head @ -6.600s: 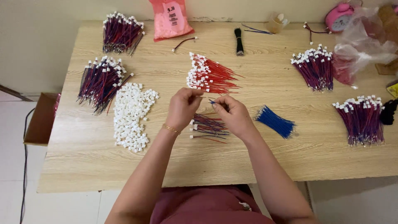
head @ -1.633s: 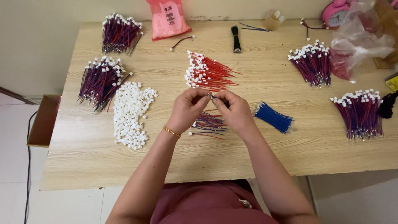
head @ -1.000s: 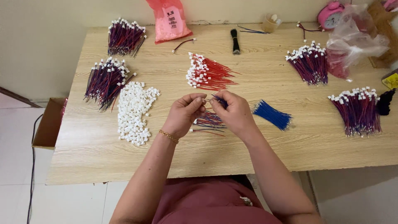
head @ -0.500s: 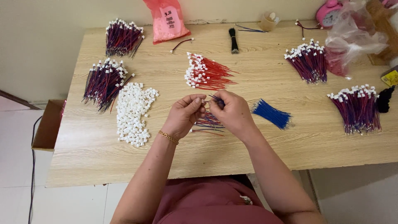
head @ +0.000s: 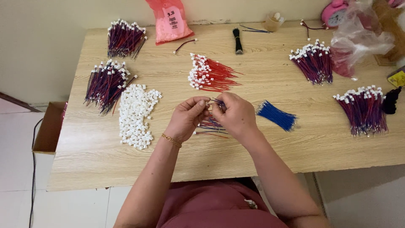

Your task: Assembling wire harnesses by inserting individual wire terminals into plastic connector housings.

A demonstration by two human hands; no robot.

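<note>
Wire in hand: a thin wire piece (head: 217,101) is pinched between both hands, above the middle of the table (head: 270,143); whether a plug is on it is too small to tell
Left hand: the left hand (head: 187,118) is curled, fingertips closed on the wire's near end
Right hand: the right hand (head: 236,114) pinches the same wire from the other side, thumbs almost touching
Under the hands: a small heap of finished red-and-blue wires (head: 211,126) lies on the table just below
Feed stock: red wires with white plugs (head: 209,77) lie just beyond the hands; blue wires (head: 276,116) just right of them; loose white plugs (head: 135,114) to the left
Doing it well: I judge a short grip near the tip helps, keeping the wire straight and square to the plug and pressing with the fingertips, not the wrist
Farther out: bundled wires (head: 314,63) rest at the table's edges, a pink bag (head: 168,23) at the back
</note>
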